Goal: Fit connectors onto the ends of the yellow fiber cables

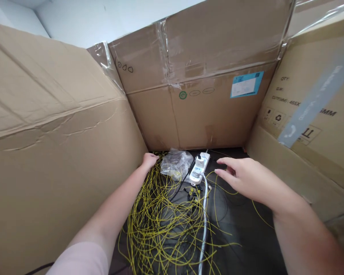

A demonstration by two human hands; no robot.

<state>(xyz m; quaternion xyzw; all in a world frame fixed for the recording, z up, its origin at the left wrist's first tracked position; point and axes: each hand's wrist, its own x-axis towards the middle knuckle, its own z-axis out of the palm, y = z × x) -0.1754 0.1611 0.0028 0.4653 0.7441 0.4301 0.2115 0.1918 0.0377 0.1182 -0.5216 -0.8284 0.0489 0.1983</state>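
My left hand (pixel 151 160) is closed in a pinch at the far left end of a loose bundle of yellow wires (pixel 157 214), with thin yellow strands at its fingertips. My right hand (pixel 242 172) hovers to the right of a white power strip (pixel 203 162), thumb and fingers apart and nothing visible between them. A yellow strand curves beneath this hand. Between my left hand and the power strip lies a crumpled clear plastic bag (pixel 176 162). The wires spread in tangled loops toward me over the dark surface.
Cardboard boxes stand on the left (pixel 60 164), at the back (pixel 215 118) and on the right (pixel 312 164). A white cable (pixel 205 225) runs from the power strip toward me. Small black and yellow pieces (pixel 192 193) lie below the strip.
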